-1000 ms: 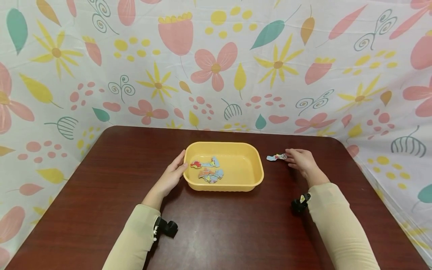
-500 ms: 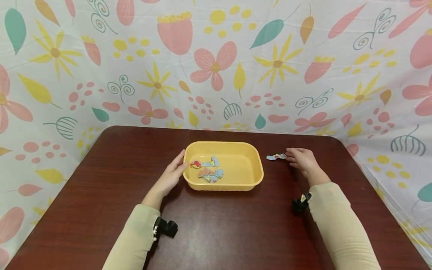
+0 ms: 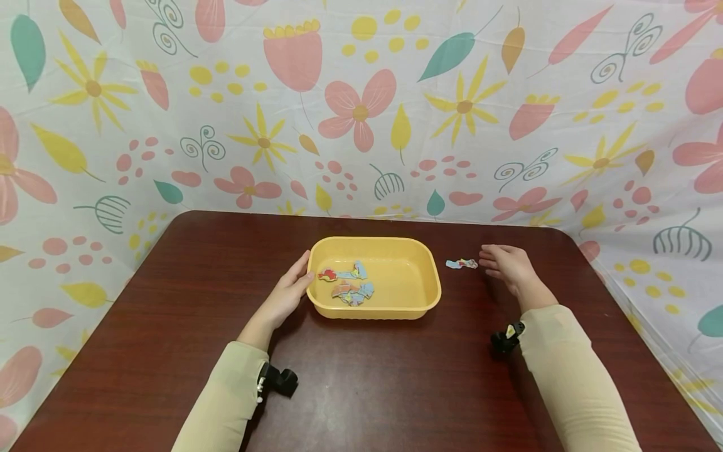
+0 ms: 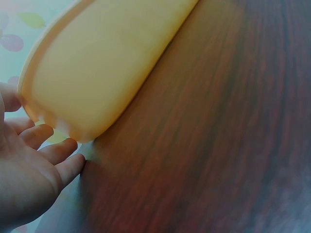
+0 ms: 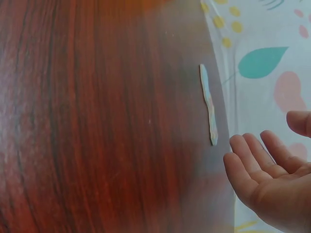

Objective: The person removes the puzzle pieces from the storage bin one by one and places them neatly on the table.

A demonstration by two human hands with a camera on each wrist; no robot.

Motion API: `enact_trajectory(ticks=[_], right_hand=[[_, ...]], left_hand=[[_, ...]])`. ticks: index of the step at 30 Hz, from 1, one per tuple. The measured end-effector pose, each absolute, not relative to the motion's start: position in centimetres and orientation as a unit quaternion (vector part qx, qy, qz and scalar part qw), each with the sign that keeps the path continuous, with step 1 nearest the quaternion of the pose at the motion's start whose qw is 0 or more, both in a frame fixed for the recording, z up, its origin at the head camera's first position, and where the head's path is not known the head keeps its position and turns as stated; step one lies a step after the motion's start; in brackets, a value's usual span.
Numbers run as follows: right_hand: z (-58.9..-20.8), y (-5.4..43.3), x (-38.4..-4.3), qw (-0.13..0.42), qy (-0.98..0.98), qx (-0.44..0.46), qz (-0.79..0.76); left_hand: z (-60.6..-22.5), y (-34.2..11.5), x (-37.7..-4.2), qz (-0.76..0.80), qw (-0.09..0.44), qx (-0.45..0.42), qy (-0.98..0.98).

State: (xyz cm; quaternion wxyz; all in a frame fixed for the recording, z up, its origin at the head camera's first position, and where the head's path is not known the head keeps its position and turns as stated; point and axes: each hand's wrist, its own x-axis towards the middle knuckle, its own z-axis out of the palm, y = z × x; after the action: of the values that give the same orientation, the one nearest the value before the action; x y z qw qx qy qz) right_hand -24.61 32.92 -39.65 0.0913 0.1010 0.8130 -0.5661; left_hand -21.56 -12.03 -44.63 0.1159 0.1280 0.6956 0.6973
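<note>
My left hand (image 3: 285, 294) holds the left end of a yellow plastic tray (image 3: 430, 276), its thumb at the rim and fingers against the outer wall; in the left wrist view the tray's wall (image 4: 97, 68) is seen close up. Inside the tray lie flat, colourful pieces like jigsaw pieces: a red-and-blue one (image 3: 344, 274) and an orange-and-blue cluster (image 3: 353, 293). A similar narrow piece (image 3: 461, 264) lies flat on the table, right of the tray. Just right of it, my right hand (image 3: 508, 267) has loosely extended fingers and holds nothing. The right wrist view shows a gap between the strip (image 5: 209, 107) and the fingertips.
A dark reddish-brown wooden table (image 3: 373, 383) spreads beneath everything. Close behind its far edge hangs a white cloth (image 3: 361, 182) printed with flowers and leaves. Black wrist cameras (image 3: 279, 380) are strapped at both sleeves.
My right hand has drawn slightly away from the narrow piece, leaving its right end uncovered. The left hand and the tray have stayed in place.
</note>
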Motion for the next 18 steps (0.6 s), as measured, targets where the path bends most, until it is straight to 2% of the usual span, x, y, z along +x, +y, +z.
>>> enact_trajectory(ticks=[18], right_hand=[[-38.2, 29.7, -24.8, 0.084, 0.796, 0.063, -0.596]], left_hand=[[-44.7, -12.0, -21.6, 0.696, 0.114, 0.127, 0.698]])
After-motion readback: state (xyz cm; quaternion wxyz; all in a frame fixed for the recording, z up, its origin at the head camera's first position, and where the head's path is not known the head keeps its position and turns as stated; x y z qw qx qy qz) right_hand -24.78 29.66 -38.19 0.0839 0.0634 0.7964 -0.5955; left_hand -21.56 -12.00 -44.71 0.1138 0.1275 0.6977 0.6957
